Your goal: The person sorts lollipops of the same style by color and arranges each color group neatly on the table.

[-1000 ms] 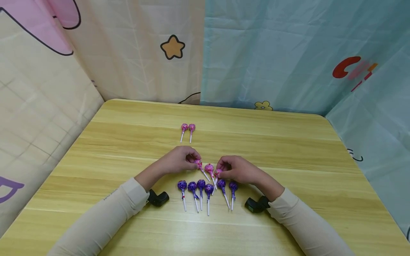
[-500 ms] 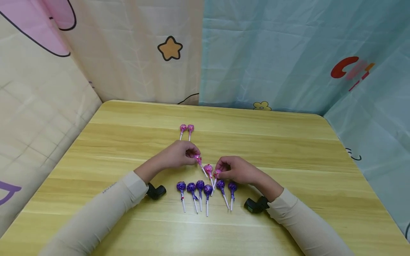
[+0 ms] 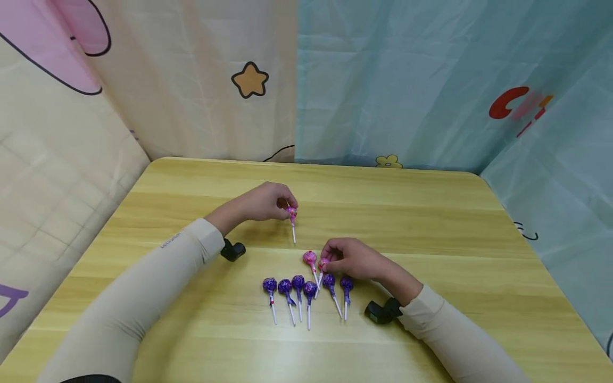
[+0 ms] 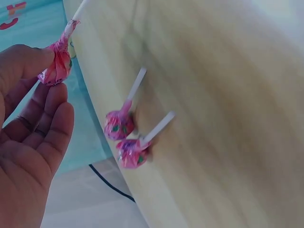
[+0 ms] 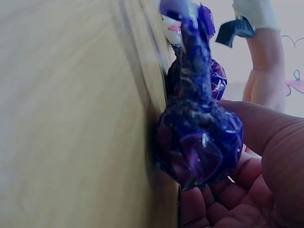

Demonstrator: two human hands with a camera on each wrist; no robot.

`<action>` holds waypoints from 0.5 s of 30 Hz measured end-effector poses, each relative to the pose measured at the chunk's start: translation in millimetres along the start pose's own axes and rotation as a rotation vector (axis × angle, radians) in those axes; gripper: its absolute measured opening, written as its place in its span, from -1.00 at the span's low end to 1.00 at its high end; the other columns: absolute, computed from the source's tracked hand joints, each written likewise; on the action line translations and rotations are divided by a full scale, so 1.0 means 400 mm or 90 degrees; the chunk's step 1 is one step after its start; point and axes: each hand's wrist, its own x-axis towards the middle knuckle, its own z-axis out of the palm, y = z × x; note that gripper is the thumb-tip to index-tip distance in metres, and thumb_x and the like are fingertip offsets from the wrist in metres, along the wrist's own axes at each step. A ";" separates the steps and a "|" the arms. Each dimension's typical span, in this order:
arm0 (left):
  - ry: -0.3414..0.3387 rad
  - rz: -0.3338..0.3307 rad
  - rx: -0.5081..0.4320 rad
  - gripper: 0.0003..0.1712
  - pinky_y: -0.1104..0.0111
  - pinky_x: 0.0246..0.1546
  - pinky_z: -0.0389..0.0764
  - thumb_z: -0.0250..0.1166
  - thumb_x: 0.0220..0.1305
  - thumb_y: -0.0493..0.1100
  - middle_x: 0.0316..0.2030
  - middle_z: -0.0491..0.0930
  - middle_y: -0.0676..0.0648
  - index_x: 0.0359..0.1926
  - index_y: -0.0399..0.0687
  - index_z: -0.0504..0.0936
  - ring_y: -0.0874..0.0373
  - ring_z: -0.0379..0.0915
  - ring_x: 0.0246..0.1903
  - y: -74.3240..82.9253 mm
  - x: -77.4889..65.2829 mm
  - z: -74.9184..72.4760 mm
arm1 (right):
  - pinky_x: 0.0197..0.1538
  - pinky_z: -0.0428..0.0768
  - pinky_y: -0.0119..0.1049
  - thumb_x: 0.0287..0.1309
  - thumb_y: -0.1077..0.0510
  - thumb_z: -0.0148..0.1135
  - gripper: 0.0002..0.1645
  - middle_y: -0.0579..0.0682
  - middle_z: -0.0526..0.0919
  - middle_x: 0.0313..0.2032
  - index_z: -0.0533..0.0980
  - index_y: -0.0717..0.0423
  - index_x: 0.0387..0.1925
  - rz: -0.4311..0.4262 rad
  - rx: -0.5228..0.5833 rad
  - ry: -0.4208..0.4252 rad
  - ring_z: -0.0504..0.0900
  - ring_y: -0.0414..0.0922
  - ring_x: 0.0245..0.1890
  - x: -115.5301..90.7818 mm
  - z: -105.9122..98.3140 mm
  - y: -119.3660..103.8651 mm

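My left hand (image 3: 268,202) pinches a pink lollipop (image 3: 292,213) by its wrapped head, over the far part of the table, with its white stick pointing toward me. Two more pink lollipops (image 4: 126,137) lie side by side on the table in the left wrist view; in the head view the left hand hides them. Nearer to me, the right hand (image 3: 351,259) pinches another pink lollipop (image 3: 323,264) by its head. Just left of it lies a pink lollipop (image 3: 310,257), their sticks crossing. In the right wrist view a purple lollipop (image 5: 199,142) blocks much of the right fingers.
Several purple lollipops (image 3: 284,286) lie in an uneven row in front of the right hand, sticks toward me. Black wrist cameras (image 3: 232,251) sit under both wrists. Printed curtains (image 3: 345,80) stand behind the wooden table (image 3: 407,207) and along its sides.
The left hand has carried its pink lollipop away from the row toward the far side, and now covers the two pink lollipops there. The right hand has stayed nearly in place.
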 end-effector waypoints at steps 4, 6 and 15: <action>-0.029 -0.017 0.016 -0.79 0.29 -0.15 0.58 0.32 0.24 -0.34 -0.21 0.64 -0.06 -0.09 -0.23 0.70 0.11 0.53 -0.23 -0.015 0.031 -0.030 | -0.33 0.53 -0.27 0.26 0.18 0.33 -0.92 -0.08 0.58 -0.41 0.57 0.04 -0.25 -0.007 -0.002 -0.003 0.52 -0.15 -0.41 -0.001 0.006 0.003; -0.040 -0.018 0.014 -0.79 0.30 -0.15 0.58 0.31 0.25 -0.35 -0.21 0.65 -0.07 -0.09 -0.25 0.70 0.11 0.54 -0.23 -0.024 0.049 -0.042 | -0.33 0.54 -0.27 0.26 0.19 0.33 -0.93 -0.08 0.58 -0.41 0.57 0.03 -0.25 -0.005 -0.004 -0.002 0.52 -0.15 -0.41 -0.002 0.007 0.003; -0.074 -0.044 -0.060 -0.78 0.34 -0.45 0.56 0.28 0.33 -0.28 -0.19 0.65 -0.09 -0.02 -0.20 0.69 -0.04 0.62 -0.34 -0.079 0.116 -0.050 | -0.34 0.53 -0.26 0.26 0.18 0.33 -0.92 -0.08 0.58 -0.39 0.56 0.04 -0.25 -0.004 0.004 -0.002 0.51 -0.14 -0.41 -0.007 0.005 0.004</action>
